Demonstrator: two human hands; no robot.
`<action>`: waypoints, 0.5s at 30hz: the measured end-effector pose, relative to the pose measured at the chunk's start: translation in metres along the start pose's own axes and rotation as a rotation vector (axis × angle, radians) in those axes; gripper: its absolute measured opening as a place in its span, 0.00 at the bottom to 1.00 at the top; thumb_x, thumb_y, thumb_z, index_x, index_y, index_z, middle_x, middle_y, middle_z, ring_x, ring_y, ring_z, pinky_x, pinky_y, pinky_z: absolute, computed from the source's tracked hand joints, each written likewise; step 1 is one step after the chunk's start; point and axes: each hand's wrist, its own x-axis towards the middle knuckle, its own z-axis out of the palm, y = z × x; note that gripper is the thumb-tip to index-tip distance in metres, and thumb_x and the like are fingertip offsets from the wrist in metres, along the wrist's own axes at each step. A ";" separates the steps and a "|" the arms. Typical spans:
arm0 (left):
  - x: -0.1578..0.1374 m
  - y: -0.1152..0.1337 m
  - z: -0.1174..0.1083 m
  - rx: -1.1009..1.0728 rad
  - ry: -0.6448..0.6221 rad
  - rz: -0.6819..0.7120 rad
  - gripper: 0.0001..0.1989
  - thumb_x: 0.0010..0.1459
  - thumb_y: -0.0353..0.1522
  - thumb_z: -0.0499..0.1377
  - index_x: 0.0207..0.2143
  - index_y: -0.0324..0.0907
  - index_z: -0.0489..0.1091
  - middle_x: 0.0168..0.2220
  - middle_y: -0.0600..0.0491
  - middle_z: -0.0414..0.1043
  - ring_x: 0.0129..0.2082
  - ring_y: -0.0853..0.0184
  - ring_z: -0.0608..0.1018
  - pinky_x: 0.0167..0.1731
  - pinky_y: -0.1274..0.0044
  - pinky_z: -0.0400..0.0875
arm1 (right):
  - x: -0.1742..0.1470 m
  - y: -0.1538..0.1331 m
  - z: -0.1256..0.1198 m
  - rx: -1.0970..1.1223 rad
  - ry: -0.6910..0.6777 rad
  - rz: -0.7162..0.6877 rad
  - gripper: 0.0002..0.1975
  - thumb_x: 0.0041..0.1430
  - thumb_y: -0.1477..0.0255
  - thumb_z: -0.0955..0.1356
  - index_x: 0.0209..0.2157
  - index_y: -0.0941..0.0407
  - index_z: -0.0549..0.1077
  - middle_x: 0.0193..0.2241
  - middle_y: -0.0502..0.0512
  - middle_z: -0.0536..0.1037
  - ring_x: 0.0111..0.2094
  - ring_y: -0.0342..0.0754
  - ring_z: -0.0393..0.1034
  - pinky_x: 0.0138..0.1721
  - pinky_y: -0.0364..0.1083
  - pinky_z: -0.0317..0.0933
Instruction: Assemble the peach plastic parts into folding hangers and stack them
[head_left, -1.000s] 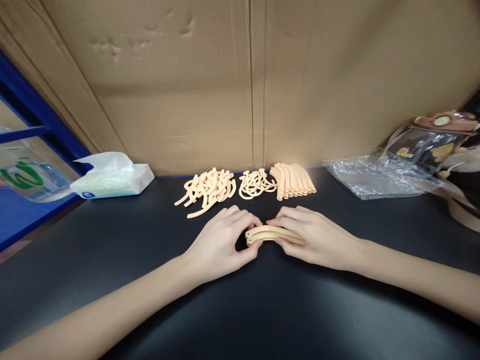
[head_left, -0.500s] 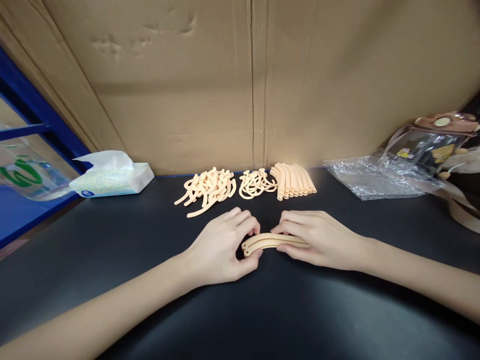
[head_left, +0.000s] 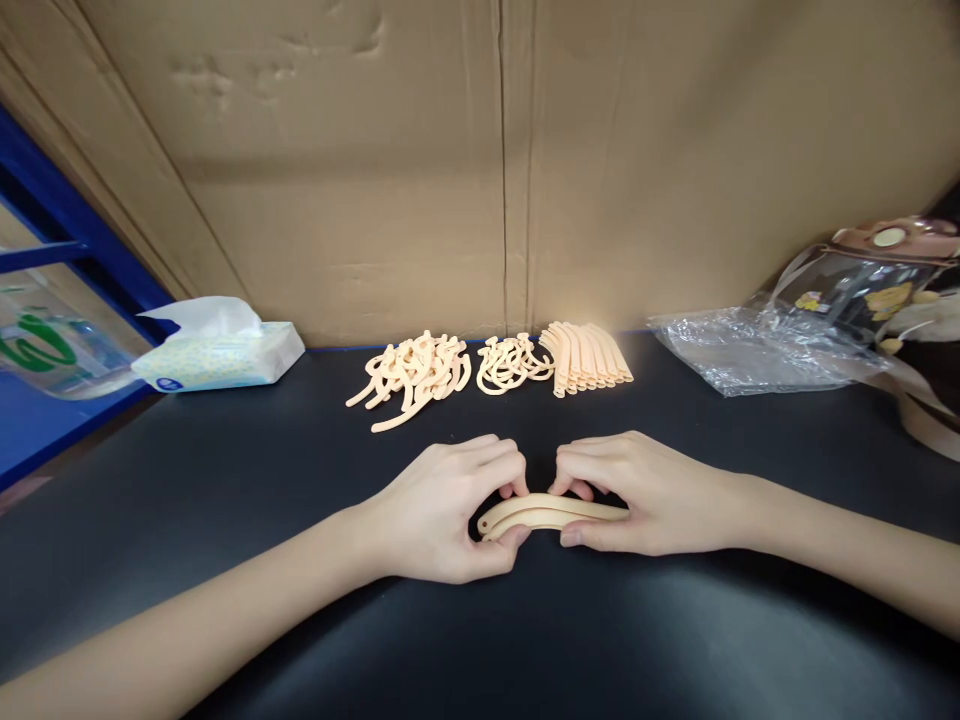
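Between my hands lie curved beige plastic strips [head_left: 544,508], side by side, with a small hole at the left end of one. My left hand [head_left: 469,510] pinches their left end between thumb and fingers. At the other end, my right hand [head_left: 619,495] grips the strips, its palm hiding their tips. Beyond my hands are a loose pile of curved beige pieces [head_left: 420,375], a smaller heap of thin hook-like beige pieces [head_left: 510,363], and a neat stack of curved beige strips [head_left: 589,357].
A tissue pack [head_left: 217,350] stands at the back left, beside a blue frame [head_left: 97,230]. Clear plastic wrapping [head_left: 750,350] and a transparent bottle with a brown lid [head_left: 847,275] are at the right. A cardboard wall [head_left: 360,200] closes off the back of the black table [head_left: 480,650].
The held strips have come slightly nearer to me. My left fingers and right fingers now both press on the strips' far edge; the piles have not been disturbed.
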 end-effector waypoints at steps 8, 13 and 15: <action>-0.001 -0.002 -0.001 0.051 0.076 -0.034 0.10 0.60 0.41 0.55 0.37 0.43 0.65 0.33 0.55 0.68 0.32 0.68 0.70 0.30 0.77 0.63 | 0.001 -0.001 -0.003 0.059 0.005 -0.002 0.15 0.60 0.58 0.67 0.37 0.56 0.72 0.26 0.46 0.69 0.25 0.40 0.62 0.27 0.41 0.54; 0.001 -0.014 -0.005 0.290 0.273 -0.237 0.10 0.65 0.35 0.48 0.35 0.42 0.65 0.34 0.53 0.70 0.36 0.65 0.72 0.36 0.73 0.66 | 0.005 0.010 -0.001 0.123 0.161 0.070 0.13 0.67 0.64 0.61 0.40 0.57 0.72 0.26 0.48 0.69 0.25 0.41 0.63 0.27 0.41 0.57; 0.002 -0.021 -0.007 0.391 0.260 -0.283 0.10 0.65 0.35 0.49 0.35 0.42 0.66 0.35 0.52 0.72 0.39 0.62 0.72 0.39 0.71 0.67 | 0.006 0.020 0.000 0.085 0.261 0.083 0.10 0.64 0.66 0.64 0.39 0.57 0.74 0.28 0.49 0.70 0.26 0.41 0.64 0.28 0.41 0.58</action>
